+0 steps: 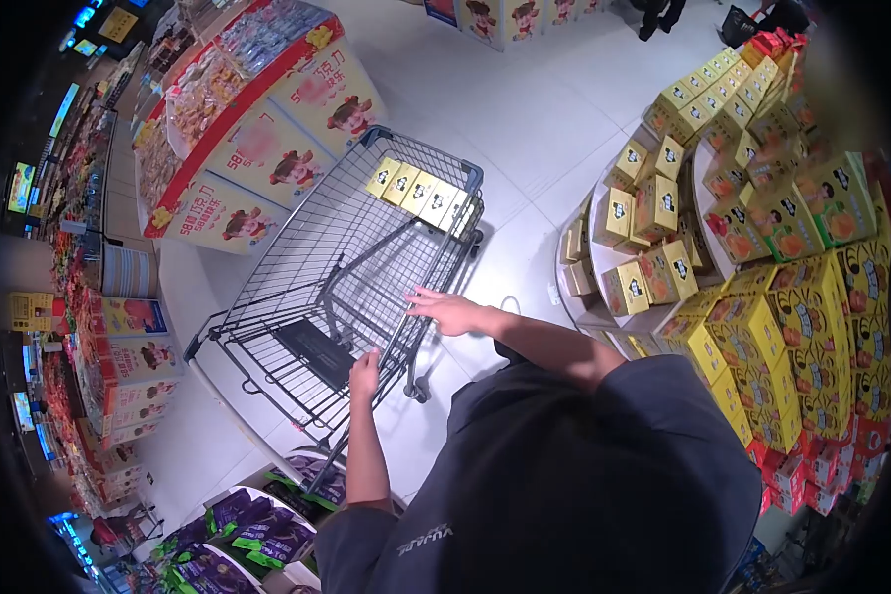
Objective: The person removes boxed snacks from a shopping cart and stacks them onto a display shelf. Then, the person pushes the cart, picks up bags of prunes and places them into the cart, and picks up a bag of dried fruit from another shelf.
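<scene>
A grey wire shopping cart [366, 267] stands in the middle of the view. Several yellow boxes [416, 193] are lined up in a row at its far end. My left hand [364, 374] is closed on the cart's near side rim, beside the dark panel [317, 351] of the folding seat. Farther along the same rim, my right hand [444, 310] rests on the cart's edge with its fingers stretched out. Neither hand touches the boxes.
A candy display [287, 168] with a red edge curves along the upper left. Shelves of yellow cartons [762, 346] rise on the right. Purple packets [267, 535] lie at the bottom left. A person's dark legs [660, 15] show at the top.
</scene>
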The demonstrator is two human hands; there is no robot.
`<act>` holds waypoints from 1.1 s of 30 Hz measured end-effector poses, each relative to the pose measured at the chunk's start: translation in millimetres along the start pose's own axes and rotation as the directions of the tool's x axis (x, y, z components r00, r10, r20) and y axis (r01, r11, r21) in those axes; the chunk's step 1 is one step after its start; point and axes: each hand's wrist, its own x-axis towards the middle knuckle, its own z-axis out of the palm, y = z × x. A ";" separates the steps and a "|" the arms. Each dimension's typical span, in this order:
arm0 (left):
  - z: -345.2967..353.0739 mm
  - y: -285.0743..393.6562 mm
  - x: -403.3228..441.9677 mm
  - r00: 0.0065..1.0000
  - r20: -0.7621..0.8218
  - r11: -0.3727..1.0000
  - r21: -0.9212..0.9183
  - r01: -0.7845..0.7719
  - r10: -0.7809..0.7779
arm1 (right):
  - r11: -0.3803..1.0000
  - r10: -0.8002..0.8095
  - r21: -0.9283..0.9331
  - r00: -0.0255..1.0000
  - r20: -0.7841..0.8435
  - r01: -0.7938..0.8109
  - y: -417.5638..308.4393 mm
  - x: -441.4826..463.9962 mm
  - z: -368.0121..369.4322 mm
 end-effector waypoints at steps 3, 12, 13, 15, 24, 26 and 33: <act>6.4 -1.0 24.8 1.000 -0.030 0.998 0.065 -0.002 0.004 | 0.999 0.044 -0.017 0.985 0.167 -0.042 7.3 8.5 -31.0; 11.7 41.6 107.6 0.997 -0.072 0.997 0.068 0.026 -0.021 | 0.939 0.303 -0.121 0.940 -0.156 -0.322 73.4 5.2 -108.0; 17.2 56.3 128.6 0.997 -0.071 1.000 0.013 -0.011 0.012 | 0.932 0.333 -0.106 0.935 -0.123 -0.345 82.2 3.7 -109.5; 22.2 106.6 173.7 0.992 -0.064 0.994 0.005 -0.105 0.105 | 0.932 0.346 -0.045 0.918 -0.193 -0.360 102.1 6.2 -97.3; 48.9 287.3 399.8 0.903 0.018 0.899 0.079 -0.430 0.430 | 0.885 0.464 0.081 0.855 -0.230 -0.458 89.4 25.7 -139.3; 59.2 295.9 436.5 0.880 -0.043 0.870 0.181 -0.459 0.473 | 0.865 0.501 0.112 0.843 -0.198 -0.488 91.1 26.4 -148.4; 91.3 245.5 461.6 0.942 0.085 0.924 0.181 -0.335 0.325 | 0.788 0.596 0.225 0.801 -0.046 -0.573 99.0 35.3 -166.5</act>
